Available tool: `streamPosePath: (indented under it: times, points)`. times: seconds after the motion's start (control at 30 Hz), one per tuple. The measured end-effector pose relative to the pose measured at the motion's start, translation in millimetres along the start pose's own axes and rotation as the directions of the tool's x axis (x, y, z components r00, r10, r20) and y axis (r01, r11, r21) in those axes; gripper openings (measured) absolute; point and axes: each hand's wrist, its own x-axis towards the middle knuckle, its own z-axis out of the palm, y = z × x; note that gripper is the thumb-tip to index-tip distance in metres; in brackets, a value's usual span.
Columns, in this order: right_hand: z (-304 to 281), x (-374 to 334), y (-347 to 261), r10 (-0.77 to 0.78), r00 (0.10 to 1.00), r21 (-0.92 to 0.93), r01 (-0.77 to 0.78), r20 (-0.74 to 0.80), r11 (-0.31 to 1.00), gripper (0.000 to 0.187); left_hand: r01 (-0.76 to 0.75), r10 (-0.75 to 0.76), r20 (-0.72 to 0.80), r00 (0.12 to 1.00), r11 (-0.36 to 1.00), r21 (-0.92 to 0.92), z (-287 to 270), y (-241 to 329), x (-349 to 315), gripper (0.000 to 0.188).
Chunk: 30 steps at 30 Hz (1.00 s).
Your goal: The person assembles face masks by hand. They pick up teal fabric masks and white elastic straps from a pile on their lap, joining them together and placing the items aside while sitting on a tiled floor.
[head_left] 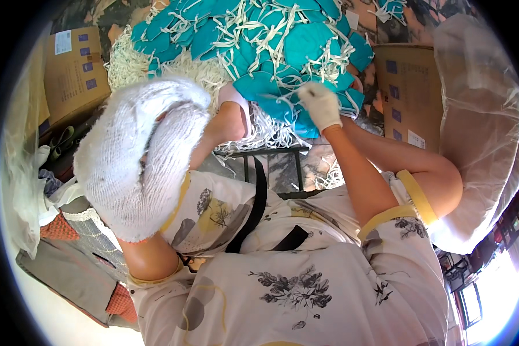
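My left hand (147,153), in a white knitted glove, is raised close on the left side. Its fingers are curled round toward the thumb, and what they hold, if anything, is hidden. My right hand (320,105), also in a white glove, reaches to the near edge of a heap of teal face masks (308,43) with white straps. Its fingers are bent closed beside a motion-blurred teal mask (279,108), which it seems to grip; the fingertips are partly hidden. Loose white straps (127,63) lie in a thick pile along the heap's left side and under it.
Cardboard boxes stand left (75,81) and right (409,92) of the heap. A translucent plastic bag (478,115) bulges at the right. A dark metal frame (274,153) is between my legs. Grey cloth (69,277) and patterned fabric lie at the lower left.
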Motion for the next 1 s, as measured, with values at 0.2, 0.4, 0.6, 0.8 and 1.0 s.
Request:
streamPosePath:
  times: [0.2, 0.4, 0.6, 0.8, 1.0]
  points:
    - [-62, 46, -48, 0.14, 0.935, 0.286, -0.043, -0.326, 0.957, 0.031, 0.069, -0.066, 0.035, 0.997, 0.993, -0.092, 0, 1, 2, 0.012]
    - [-80, 92, 43, 0.525, 0.843, 0.068, -0.521, -0.114, 0.851, 0.111, 0.03, -0.042, 0.236, 0.971, 0.998, 0.054, 6, -3, 0, 0.02]
    - [-55, 123, 61, 0.479, 0.862, -0.063, -0.475, 0.167, 0.878, 0.077, -0.135, 0.097, 0.265, 0.959, 0.983, 0.128, 19, -2, 6, 0.045]
    - [-24, 132, 23, 0.43, 0.855, 0.369, -0.515, 0.29, 0.774, 0.133, 0.196, -0.268, 0.468, 0.842, 0.961, 0.197, 19, 15, 17, 0.023]
    - [-8, 153, 4, 0.605, 0.763, 0.232, -0.646, 0.228, 0.727, 0.06, 0.248, -0.291, 0.521, 0.802, 0.957, 0.152, 26, 12, 11, 0.043]
